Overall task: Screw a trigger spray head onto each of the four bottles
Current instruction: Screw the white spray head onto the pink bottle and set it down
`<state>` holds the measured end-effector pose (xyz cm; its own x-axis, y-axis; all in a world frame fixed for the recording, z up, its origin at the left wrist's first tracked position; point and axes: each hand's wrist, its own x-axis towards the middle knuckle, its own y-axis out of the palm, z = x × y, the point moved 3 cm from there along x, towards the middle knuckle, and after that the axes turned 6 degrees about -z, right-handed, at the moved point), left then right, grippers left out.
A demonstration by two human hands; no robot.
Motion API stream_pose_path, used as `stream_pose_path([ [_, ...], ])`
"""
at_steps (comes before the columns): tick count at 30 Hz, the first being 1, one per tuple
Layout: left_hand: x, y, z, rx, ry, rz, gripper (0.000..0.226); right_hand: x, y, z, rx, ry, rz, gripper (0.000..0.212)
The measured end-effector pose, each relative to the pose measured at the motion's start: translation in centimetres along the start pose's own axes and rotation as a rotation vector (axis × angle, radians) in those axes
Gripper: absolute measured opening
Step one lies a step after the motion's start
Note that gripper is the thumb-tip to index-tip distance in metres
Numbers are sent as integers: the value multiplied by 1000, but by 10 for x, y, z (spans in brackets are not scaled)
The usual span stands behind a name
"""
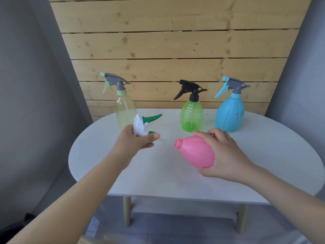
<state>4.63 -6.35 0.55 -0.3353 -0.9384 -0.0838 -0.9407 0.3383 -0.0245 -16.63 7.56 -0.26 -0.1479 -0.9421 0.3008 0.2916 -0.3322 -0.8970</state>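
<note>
My right hand (226, 154) grips a pink bottle (195, 152), tilted with its open threaded neck pointing left, just above the white table (158, 173). My left hand (135, 141) holds a white and green trigger spray head (142, 125), its green trigger pointing up and right, a short gap left of the bottle's neck. At the back stand three upright bottles with spray heads on them: a pale yellow bottle (124, 111) with a grey and mint head, a green ribbed bottle (191, 117) with a black head, and a blue bottle (230, 115) with a grey and blue head.
A wooden plank wall (167, 50) rises right behind the table. Grey walls flank it on both sides. The table's rounded edges fall off left, right and towards me, with wooden legs (127, 212) below.
</note>
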Motion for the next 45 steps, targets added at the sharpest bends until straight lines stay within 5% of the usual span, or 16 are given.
stream_pose_path([
  [2, -6, 14, 4, 37, 6, 82, 76, 1, 2, 5, 14, -28, 10, 98],
  [7, -10, 28, 4, 1, 51, 230, 38, 6, -5, 11, 243, 5, 18, 85],
  [16, -14, 28, -1, 13, 60, 388, 65, 10, -8, 8, 751, 93, 318, 71],
  [19, -13, 27, -2, -44, 30, 373, 79, 11, -7, 3, 983, 174, 415, 62],
  [23, -13, 29, -6, -120, 70, 353, 54, 12, 2, -1, 1177, 314, 425, 44],
  [30, 0, 15, 1, -353, -4, 137, 17, 16, 10, 0, 1364, 384, 219, 64],
  [35, -1, 14, -3, -315, 62, 257, 51, 16, 10, 0, 1391, 472, 226, 48],
  [39, -2, 16, -4, -297, 110, 316, 72, 12, 11, 0, 1475, 588, 495, 63],
  [42, -2, 16, -3, -337, 95, 259, 46, 11, 13, 3, 1520, 614, 549, 72],
  [45, 1, 14, 0, -382, 59, 161, 28, 12, 15, 7, 1552, 557, 385, 60],
])
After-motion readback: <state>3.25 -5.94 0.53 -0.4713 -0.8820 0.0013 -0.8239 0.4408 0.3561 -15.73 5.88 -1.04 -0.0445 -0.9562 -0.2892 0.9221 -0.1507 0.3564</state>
